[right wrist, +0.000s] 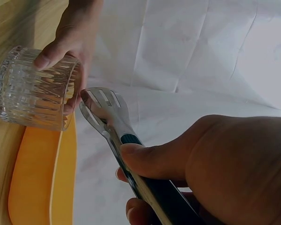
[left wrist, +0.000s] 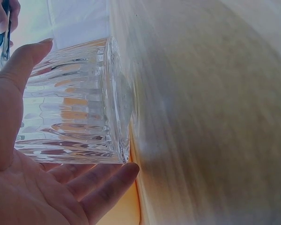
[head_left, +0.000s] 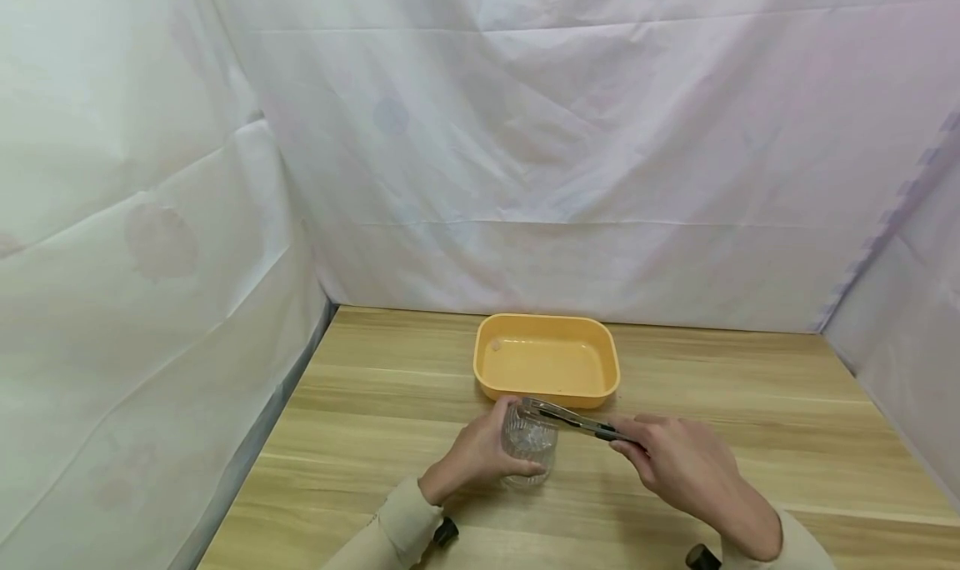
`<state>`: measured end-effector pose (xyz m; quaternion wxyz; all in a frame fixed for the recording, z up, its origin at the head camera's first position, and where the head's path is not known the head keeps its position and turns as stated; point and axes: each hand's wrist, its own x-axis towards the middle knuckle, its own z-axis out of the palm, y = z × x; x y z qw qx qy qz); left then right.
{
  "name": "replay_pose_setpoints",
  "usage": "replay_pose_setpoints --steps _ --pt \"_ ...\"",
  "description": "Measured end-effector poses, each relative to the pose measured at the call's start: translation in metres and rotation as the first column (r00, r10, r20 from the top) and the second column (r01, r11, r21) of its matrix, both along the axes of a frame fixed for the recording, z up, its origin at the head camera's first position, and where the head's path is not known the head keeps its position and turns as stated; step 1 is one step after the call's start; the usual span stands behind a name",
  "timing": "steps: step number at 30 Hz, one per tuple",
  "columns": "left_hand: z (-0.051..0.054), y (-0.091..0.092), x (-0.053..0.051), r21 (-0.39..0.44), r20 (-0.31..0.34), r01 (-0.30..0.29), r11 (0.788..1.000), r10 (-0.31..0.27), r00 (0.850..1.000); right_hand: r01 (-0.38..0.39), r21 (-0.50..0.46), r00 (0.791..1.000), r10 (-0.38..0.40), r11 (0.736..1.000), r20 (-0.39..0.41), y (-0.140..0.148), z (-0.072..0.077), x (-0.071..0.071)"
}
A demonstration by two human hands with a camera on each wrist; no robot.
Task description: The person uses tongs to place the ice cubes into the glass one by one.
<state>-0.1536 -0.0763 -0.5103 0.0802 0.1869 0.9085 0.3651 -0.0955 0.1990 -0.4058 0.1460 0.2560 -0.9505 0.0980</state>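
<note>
My left hand (head_left: pixel 480 453) holds a clear ribbed glass (left wrist: pixel 75 103), thumb on one side and fingers along the other. The glass is close to the wooden table; whether its base touches cannot be told. Something clear seems to be inside, too blurred to identify. In my right hand (head_left: pixel 675 462) is a pair of metal tongs (right wrist: pixel 114 117) with slotted heads and dark grips, thumb on one arm and fingers round the other. The tong heads are at the glass's mouth, close together, with nothing plainly visible between them.
Just behind the glass, a yellow rectangular tub (head_left: pixel 546 395) stands on the wooden table (head_left: pixel 360 437). A small pale spot or piece (head_left: pixel 496 345) shows in its back left corner. White cloth (head_left: pixel 540 137) hangs behind the table and at both sides.
</note>
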Motion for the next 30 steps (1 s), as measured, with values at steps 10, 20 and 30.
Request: replay_pose_setpoints --steps 10,20,30 --pt "0.0 0.0 0.0 0.0 -0.003 0.005 1.0 -0.005 1.0 0.001 0.008 1.0 -0.001 1.0 0.006 -0.001 0.002 0.001" --pt "0.0 0.0 0.001 0.019 -0.022 0.013 1.0 -0.012 1.0 -0.001 0.02 1.0 0.001 1.0 0.007 -0.001 0.005 0.0" --pt "0.0 0.001 0.002 0.019 -0.039 0.006 1.0 -0.005 0.999 0.023 0.014 0.996 -0.024 1.0 0.091 -0.001 0.014 -0.03"
